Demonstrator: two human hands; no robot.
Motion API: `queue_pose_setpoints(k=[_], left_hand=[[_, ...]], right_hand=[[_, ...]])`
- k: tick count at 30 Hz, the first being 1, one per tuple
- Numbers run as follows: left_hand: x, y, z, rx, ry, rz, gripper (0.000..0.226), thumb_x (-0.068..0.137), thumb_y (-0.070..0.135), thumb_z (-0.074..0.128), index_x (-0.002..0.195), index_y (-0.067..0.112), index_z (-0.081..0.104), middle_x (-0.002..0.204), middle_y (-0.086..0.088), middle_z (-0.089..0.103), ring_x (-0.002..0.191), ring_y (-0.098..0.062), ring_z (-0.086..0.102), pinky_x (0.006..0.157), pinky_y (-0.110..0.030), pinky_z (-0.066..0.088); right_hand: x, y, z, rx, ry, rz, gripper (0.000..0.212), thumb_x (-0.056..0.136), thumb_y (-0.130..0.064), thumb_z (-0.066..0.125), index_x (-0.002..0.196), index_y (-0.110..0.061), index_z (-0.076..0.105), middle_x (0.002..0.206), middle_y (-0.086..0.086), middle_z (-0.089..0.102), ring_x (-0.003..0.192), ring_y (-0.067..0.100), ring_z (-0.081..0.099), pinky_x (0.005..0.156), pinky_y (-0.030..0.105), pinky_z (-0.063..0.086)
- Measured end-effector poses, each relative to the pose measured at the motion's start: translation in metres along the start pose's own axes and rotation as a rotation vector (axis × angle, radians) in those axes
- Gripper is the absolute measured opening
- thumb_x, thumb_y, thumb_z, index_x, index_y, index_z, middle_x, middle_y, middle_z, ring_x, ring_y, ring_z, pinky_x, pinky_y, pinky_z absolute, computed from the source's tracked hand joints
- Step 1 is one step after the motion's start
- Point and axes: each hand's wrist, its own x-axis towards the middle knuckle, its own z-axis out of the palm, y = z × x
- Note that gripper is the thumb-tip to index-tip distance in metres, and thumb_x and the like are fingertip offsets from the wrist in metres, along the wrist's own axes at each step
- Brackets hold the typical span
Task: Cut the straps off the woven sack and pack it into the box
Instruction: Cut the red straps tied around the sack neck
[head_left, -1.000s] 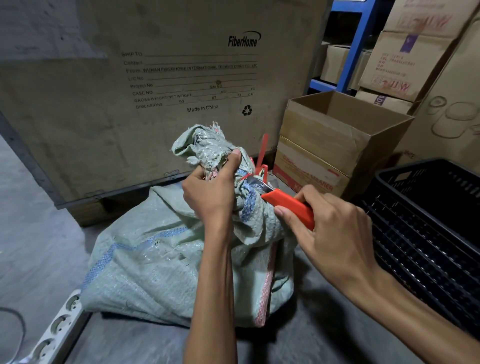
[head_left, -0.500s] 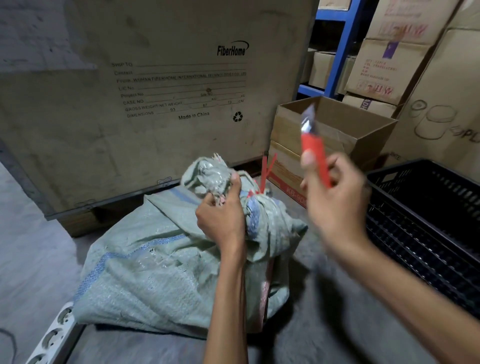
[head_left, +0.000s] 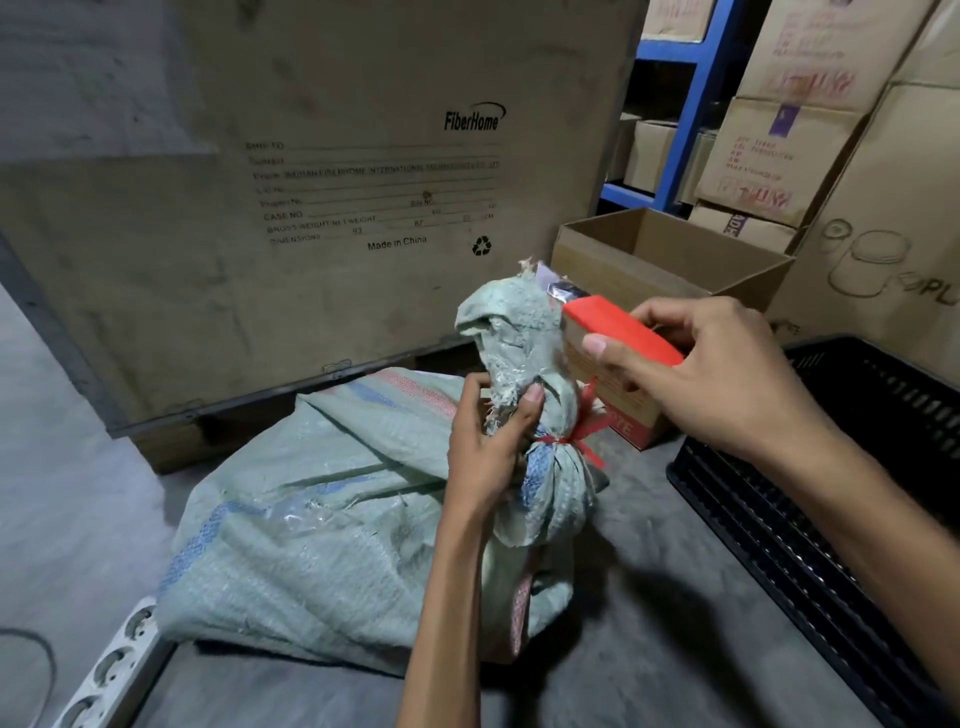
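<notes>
1. Head view: pale green woven sack (head_left: 322, 530) lying on the grey floor (head_left: 649, 649), its bunched neck pulled upright and tied with a red strap (head_left: 576, 434).
2. Left hand (head_left: 485, 452) curled round the neck just above the strap, thumb pressed against the frayed top.
3. Right hand (head_left: 727, 374) gripping a red cutter (head_left: 618, 327), fingers wrapped round the handle; short blade out at the far end, tip just beside the sack's top edge, above the strap and apart from it.
4. Open cardboard box (head_left: 670, 260) just behind the sack's neck, flaps down, mouth facing up; near rim partly hidden by the cutter and right hand.
5. Black plastic crate (head_left: 831, 493) close on the right, its near edge beside the right forearm.
6. Big wooden crate (head_left: 311, 208) walling off the back, its bottom edge near the sack's far side.
7. White power strip (head_left: 109, 670) at lower left, touching or nearly touching the sack's corner.
8. Bare floor open in front of the sack, between it and the black crate, and to the far left.
</notes>
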Motion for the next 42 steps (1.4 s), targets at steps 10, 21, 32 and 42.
queue_pose_setpoints(k=[10,21,32,42], left_hand=[[0.006,0.017,-0.011,0.123,-0.085,0.142,0.032,0.094,0.055,0.059,0.105,0.025,0.059,0.097,0.016,0.069,0.094,-0.003,0.065,0.083,-0.024,0.050],[0.002,0.010,0.001,0.320,0.038,0.179,0.049,0.083,0.070,0.045,0.109,0.029,0.055,0.095,0.002,0.073,0.091,-0.026,0.069,0.082,-0.059,0.053],[0.003,0.006,0.011,0.434,0.062,0.114,0.054,0.086,0.075,0.026,0.107,0.032,0.050,0.070,0.008,0.061,0.071,0.009,0.057,0.064,-0.032,0.037],[0.008,0.004,0.008,0.396,0.065,0.063,0.069,0.073,0.082,0.047,0.117,0.030,0.040,0.103,0.021,0.057,0.095,-0.011,0.062,0.084,-0.044,0.047]], right_hand=[[-0.006,0.007,-0.036,-0.389,-0.106,-0.095,0.068,0.073,-0.082,0.038,0.123,-0.044,0.064,0.105,-0.013,0.073,0.087,0.010,0.061,0.083,0.036,0.054],[-0.013,0.010,-0.035,-0.624,-0.139,-0.165,0.063,0.072,-0.081,0.046,0.117,-0.044,0.068,0.098,-0.016,0.074,0.094,0.015,0.066,0.081,0.032,0.043],[-0.011,0.019,-0.029,-0.657,-0.123,-0.180,0.061,0.074,-0.081,0.046,0.117,-0.044,0.068,0.098,-0.013,0.075,0.094,0.018,0.067,0.082,0.034,0.044],[-0.010,0.027,-0.026,-0.712,-0.123,-0.175,0.063,0.074,-0.082,0.046,0.118,-0.044,0.067,0.100,-0.011,0.074,0.097,0.020,0.065,0.086,0.037,0.042]])
